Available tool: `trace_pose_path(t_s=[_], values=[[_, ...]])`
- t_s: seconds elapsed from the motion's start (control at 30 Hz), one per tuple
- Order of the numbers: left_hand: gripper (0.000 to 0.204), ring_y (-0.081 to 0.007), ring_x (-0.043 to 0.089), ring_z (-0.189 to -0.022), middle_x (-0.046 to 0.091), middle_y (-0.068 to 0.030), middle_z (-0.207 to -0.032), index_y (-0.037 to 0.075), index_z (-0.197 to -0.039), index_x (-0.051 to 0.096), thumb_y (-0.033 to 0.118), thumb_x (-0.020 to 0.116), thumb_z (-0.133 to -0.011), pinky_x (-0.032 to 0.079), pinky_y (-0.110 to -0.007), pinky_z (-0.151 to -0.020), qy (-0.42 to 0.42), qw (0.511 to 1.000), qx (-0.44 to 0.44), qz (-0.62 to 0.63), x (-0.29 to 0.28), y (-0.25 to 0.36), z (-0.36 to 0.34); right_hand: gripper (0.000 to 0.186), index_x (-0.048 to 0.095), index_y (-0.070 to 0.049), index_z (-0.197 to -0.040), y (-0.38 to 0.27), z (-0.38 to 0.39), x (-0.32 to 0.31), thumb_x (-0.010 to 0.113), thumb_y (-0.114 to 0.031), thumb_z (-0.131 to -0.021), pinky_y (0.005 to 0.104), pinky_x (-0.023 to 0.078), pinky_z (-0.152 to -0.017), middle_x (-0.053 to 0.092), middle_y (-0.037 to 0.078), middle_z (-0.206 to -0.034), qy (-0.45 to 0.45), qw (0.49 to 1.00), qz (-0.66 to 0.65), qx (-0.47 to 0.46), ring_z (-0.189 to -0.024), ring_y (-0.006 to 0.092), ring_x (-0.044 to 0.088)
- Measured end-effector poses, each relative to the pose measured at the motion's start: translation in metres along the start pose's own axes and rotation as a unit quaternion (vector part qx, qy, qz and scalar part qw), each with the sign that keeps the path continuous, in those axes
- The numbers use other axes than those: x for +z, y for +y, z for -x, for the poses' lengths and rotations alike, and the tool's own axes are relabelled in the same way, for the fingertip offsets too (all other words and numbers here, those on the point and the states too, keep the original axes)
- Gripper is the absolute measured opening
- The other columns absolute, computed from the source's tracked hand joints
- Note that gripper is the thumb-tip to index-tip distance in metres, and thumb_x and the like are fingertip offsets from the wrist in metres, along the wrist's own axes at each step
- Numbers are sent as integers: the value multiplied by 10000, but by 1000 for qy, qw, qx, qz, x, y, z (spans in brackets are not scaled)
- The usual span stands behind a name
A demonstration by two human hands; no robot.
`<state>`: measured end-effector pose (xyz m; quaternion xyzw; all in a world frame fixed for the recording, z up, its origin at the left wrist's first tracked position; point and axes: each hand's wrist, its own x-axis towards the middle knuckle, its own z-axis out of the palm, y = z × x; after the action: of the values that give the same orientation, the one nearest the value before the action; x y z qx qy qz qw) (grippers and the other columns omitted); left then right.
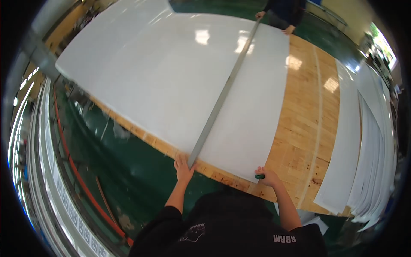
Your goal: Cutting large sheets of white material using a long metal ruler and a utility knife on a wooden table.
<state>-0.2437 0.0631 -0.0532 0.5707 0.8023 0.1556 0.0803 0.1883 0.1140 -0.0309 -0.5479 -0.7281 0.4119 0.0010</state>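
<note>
A large glossy white sheet [154, 73] lies across the wooden worktable [299, 115]. A long grey metal straightedge [223, 93] crosses the sheet from the near edge to the far edge. At its near end, my left hand [184, 168] grips the bar between thumb and fingers, beside the table edge. My right hand [268, 176] is at the sheet's near right corner, closed around a small green object [259, 176]. Only part of that object shows, so its kind is unclear. Across the table, a co-worker's hand [260, 15] holds the straightedge's far end; their other hand [289, 30] rests at the sheet's far right corner.
More white sheets [370, 150] are piled at the table's right end, their edges fanned out. Left of the table lies green floor [98, 141], with an orange-red rail [79, 180] and long stacked metal profiles [55, 184] beyond. A grey post [36, 47] stands at the upper left.
</note>
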Motion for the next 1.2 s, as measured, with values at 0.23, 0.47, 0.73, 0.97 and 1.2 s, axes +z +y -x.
trace_pose_path(t_s=[0.23, 0.47, 0.73, 0.97, 1.2], values=[[695, -464, 324, -1236, 299, -247, -1401, 75, -1333, 405, 533, 573, -838, 406, -510, -975, 12, 988, 64, -142, -6, 5, -3, 436, 632, -206, -1153, -16, -22, -6, 627, -155, -720, 355, 459, -917, 603, 72, -1166, -63, 994, 79, 28, -1096, 266, 562], [622, -376, 376, -1240, 403, -190, -1341, 102, -1268, 464, 543, 557, -839, 456, -463, -931, 14, 995, -19, -94, -10, 18, 2, 383, 645, -165, -1106, -31, -25, -15, 592, -149, -728, 362, 483, -843, 652, 118, -1010, -136, 982, 75, 104, -1004, 271, 602], [624, -360, 371, -1254, 403, -167, -1348, 112, -1267, 480, 555, 555, -834, 452, -454, -933, 11, 996, -34, -81, -12, 21, 4, 534, 461, -215, -1356, -13, 2, 17, 494, -128, -831, 352, 435, -973, 384, 39, -1451, -27, 986, 163, -4, -1307, 256, 397], [604, -370, 380, -1246, 391, -184, -1371, 64, -1250, 489, 504, 573, -844, 453, -442, -943, 31, 996, -39, -80, -10, 22, 5, 541, 456, -241, -1357, -13, 10, 23, 505, -149, -826, 387, 397, -1019, 340, -6, -1481, -22, 987, 158, -8, -1373, 199, 302], [655, -384, 346, -1262, 377, -207, -1361, 59, -1263, 490, 551, 562, -836, 449, -451, -949, -11, 996, -55, -65, -17, 22, 2, 453, 550, -253, -1260, -12, -2, 6, 558, -210, -810, 389, 430, -976, 423, -3, -1427, -42, 988, 144, 21, -1316, 216, 398]])
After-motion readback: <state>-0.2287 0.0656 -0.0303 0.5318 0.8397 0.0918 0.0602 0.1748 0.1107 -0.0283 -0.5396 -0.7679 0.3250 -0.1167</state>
